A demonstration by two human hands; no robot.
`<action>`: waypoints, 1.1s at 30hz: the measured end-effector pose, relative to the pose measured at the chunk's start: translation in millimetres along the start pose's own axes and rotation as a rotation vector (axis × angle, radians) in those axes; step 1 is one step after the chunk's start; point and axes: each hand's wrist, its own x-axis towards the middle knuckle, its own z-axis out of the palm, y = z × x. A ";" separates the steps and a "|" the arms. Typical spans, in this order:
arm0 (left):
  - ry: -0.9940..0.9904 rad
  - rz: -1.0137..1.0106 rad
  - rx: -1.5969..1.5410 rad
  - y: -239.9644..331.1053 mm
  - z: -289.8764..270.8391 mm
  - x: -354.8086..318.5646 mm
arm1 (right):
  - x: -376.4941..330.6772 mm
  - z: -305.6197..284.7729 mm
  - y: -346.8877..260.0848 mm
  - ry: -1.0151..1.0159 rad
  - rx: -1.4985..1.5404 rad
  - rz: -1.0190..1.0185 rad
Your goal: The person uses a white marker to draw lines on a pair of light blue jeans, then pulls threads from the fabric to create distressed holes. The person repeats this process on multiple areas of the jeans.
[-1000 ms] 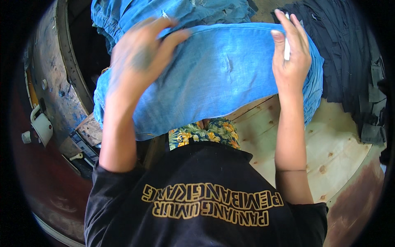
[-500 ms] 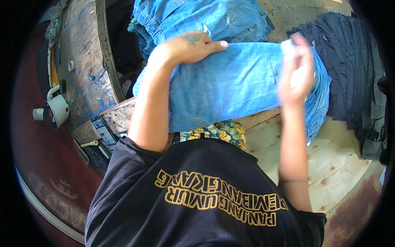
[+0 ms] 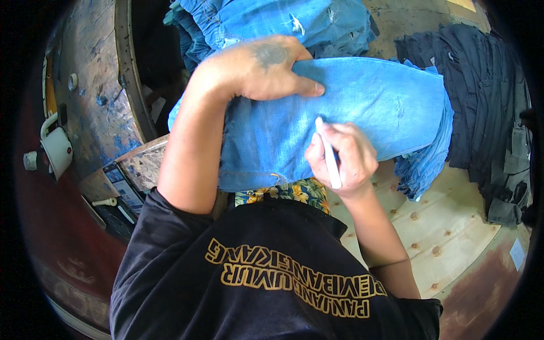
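A light blue denim leg (image 3: 374,96) lies stretched across in front of my body, with a small worn patch near its right end. My left hand (image 3: 266,71) grips its far edge, thumb pressed on top and the other fingers mostly hidden behind the cloth. In my right hand (image 3: 354,156) is a slim white pen-like stick (image 3: 331,161), pinched between thumb and fingers. Its tip meets or hovers just over the middle of the denim; I cannot tell which. Bunched denim hangs below the leg's right end.
Beyond my hands lies a heap of blue jeans (image 3: 243,22). Dark trousers (image 3: 476,96) are piled at the right, beside a pale plywood board (image 3: 453,221). Leftward are a stained wooden table (image 3: 93,51), a tape roll (image 3: 72,81) and a white handled container (image 3: 58,150).
My right hand has come from the leg's right end to its middle, nearer my body, bringing the white stick down to the cloth. The right end now lies flatter. My left hand keeps its grip.
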 end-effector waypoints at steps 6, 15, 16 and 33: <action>0.328 0.177 0.045 -6.1 14.7 4.9 | 16.6 9.1 8.2 0.026 -0.060 0.011; 0.450 0.246 -0.042 -0.5 9.7 1.1 | 49.7 29.5 20.9 0.046 -0.052 0.105; 0.450 0.238 -0.053 1.1 9.2 -0.2 | 46.8 28.0 17.4 0.037 -0.051 0.105; 0.617 0.153 -0.202 17.6 11.1 -8.3 | -18.0 25.0 -2.2 0.110 -0.028 0.023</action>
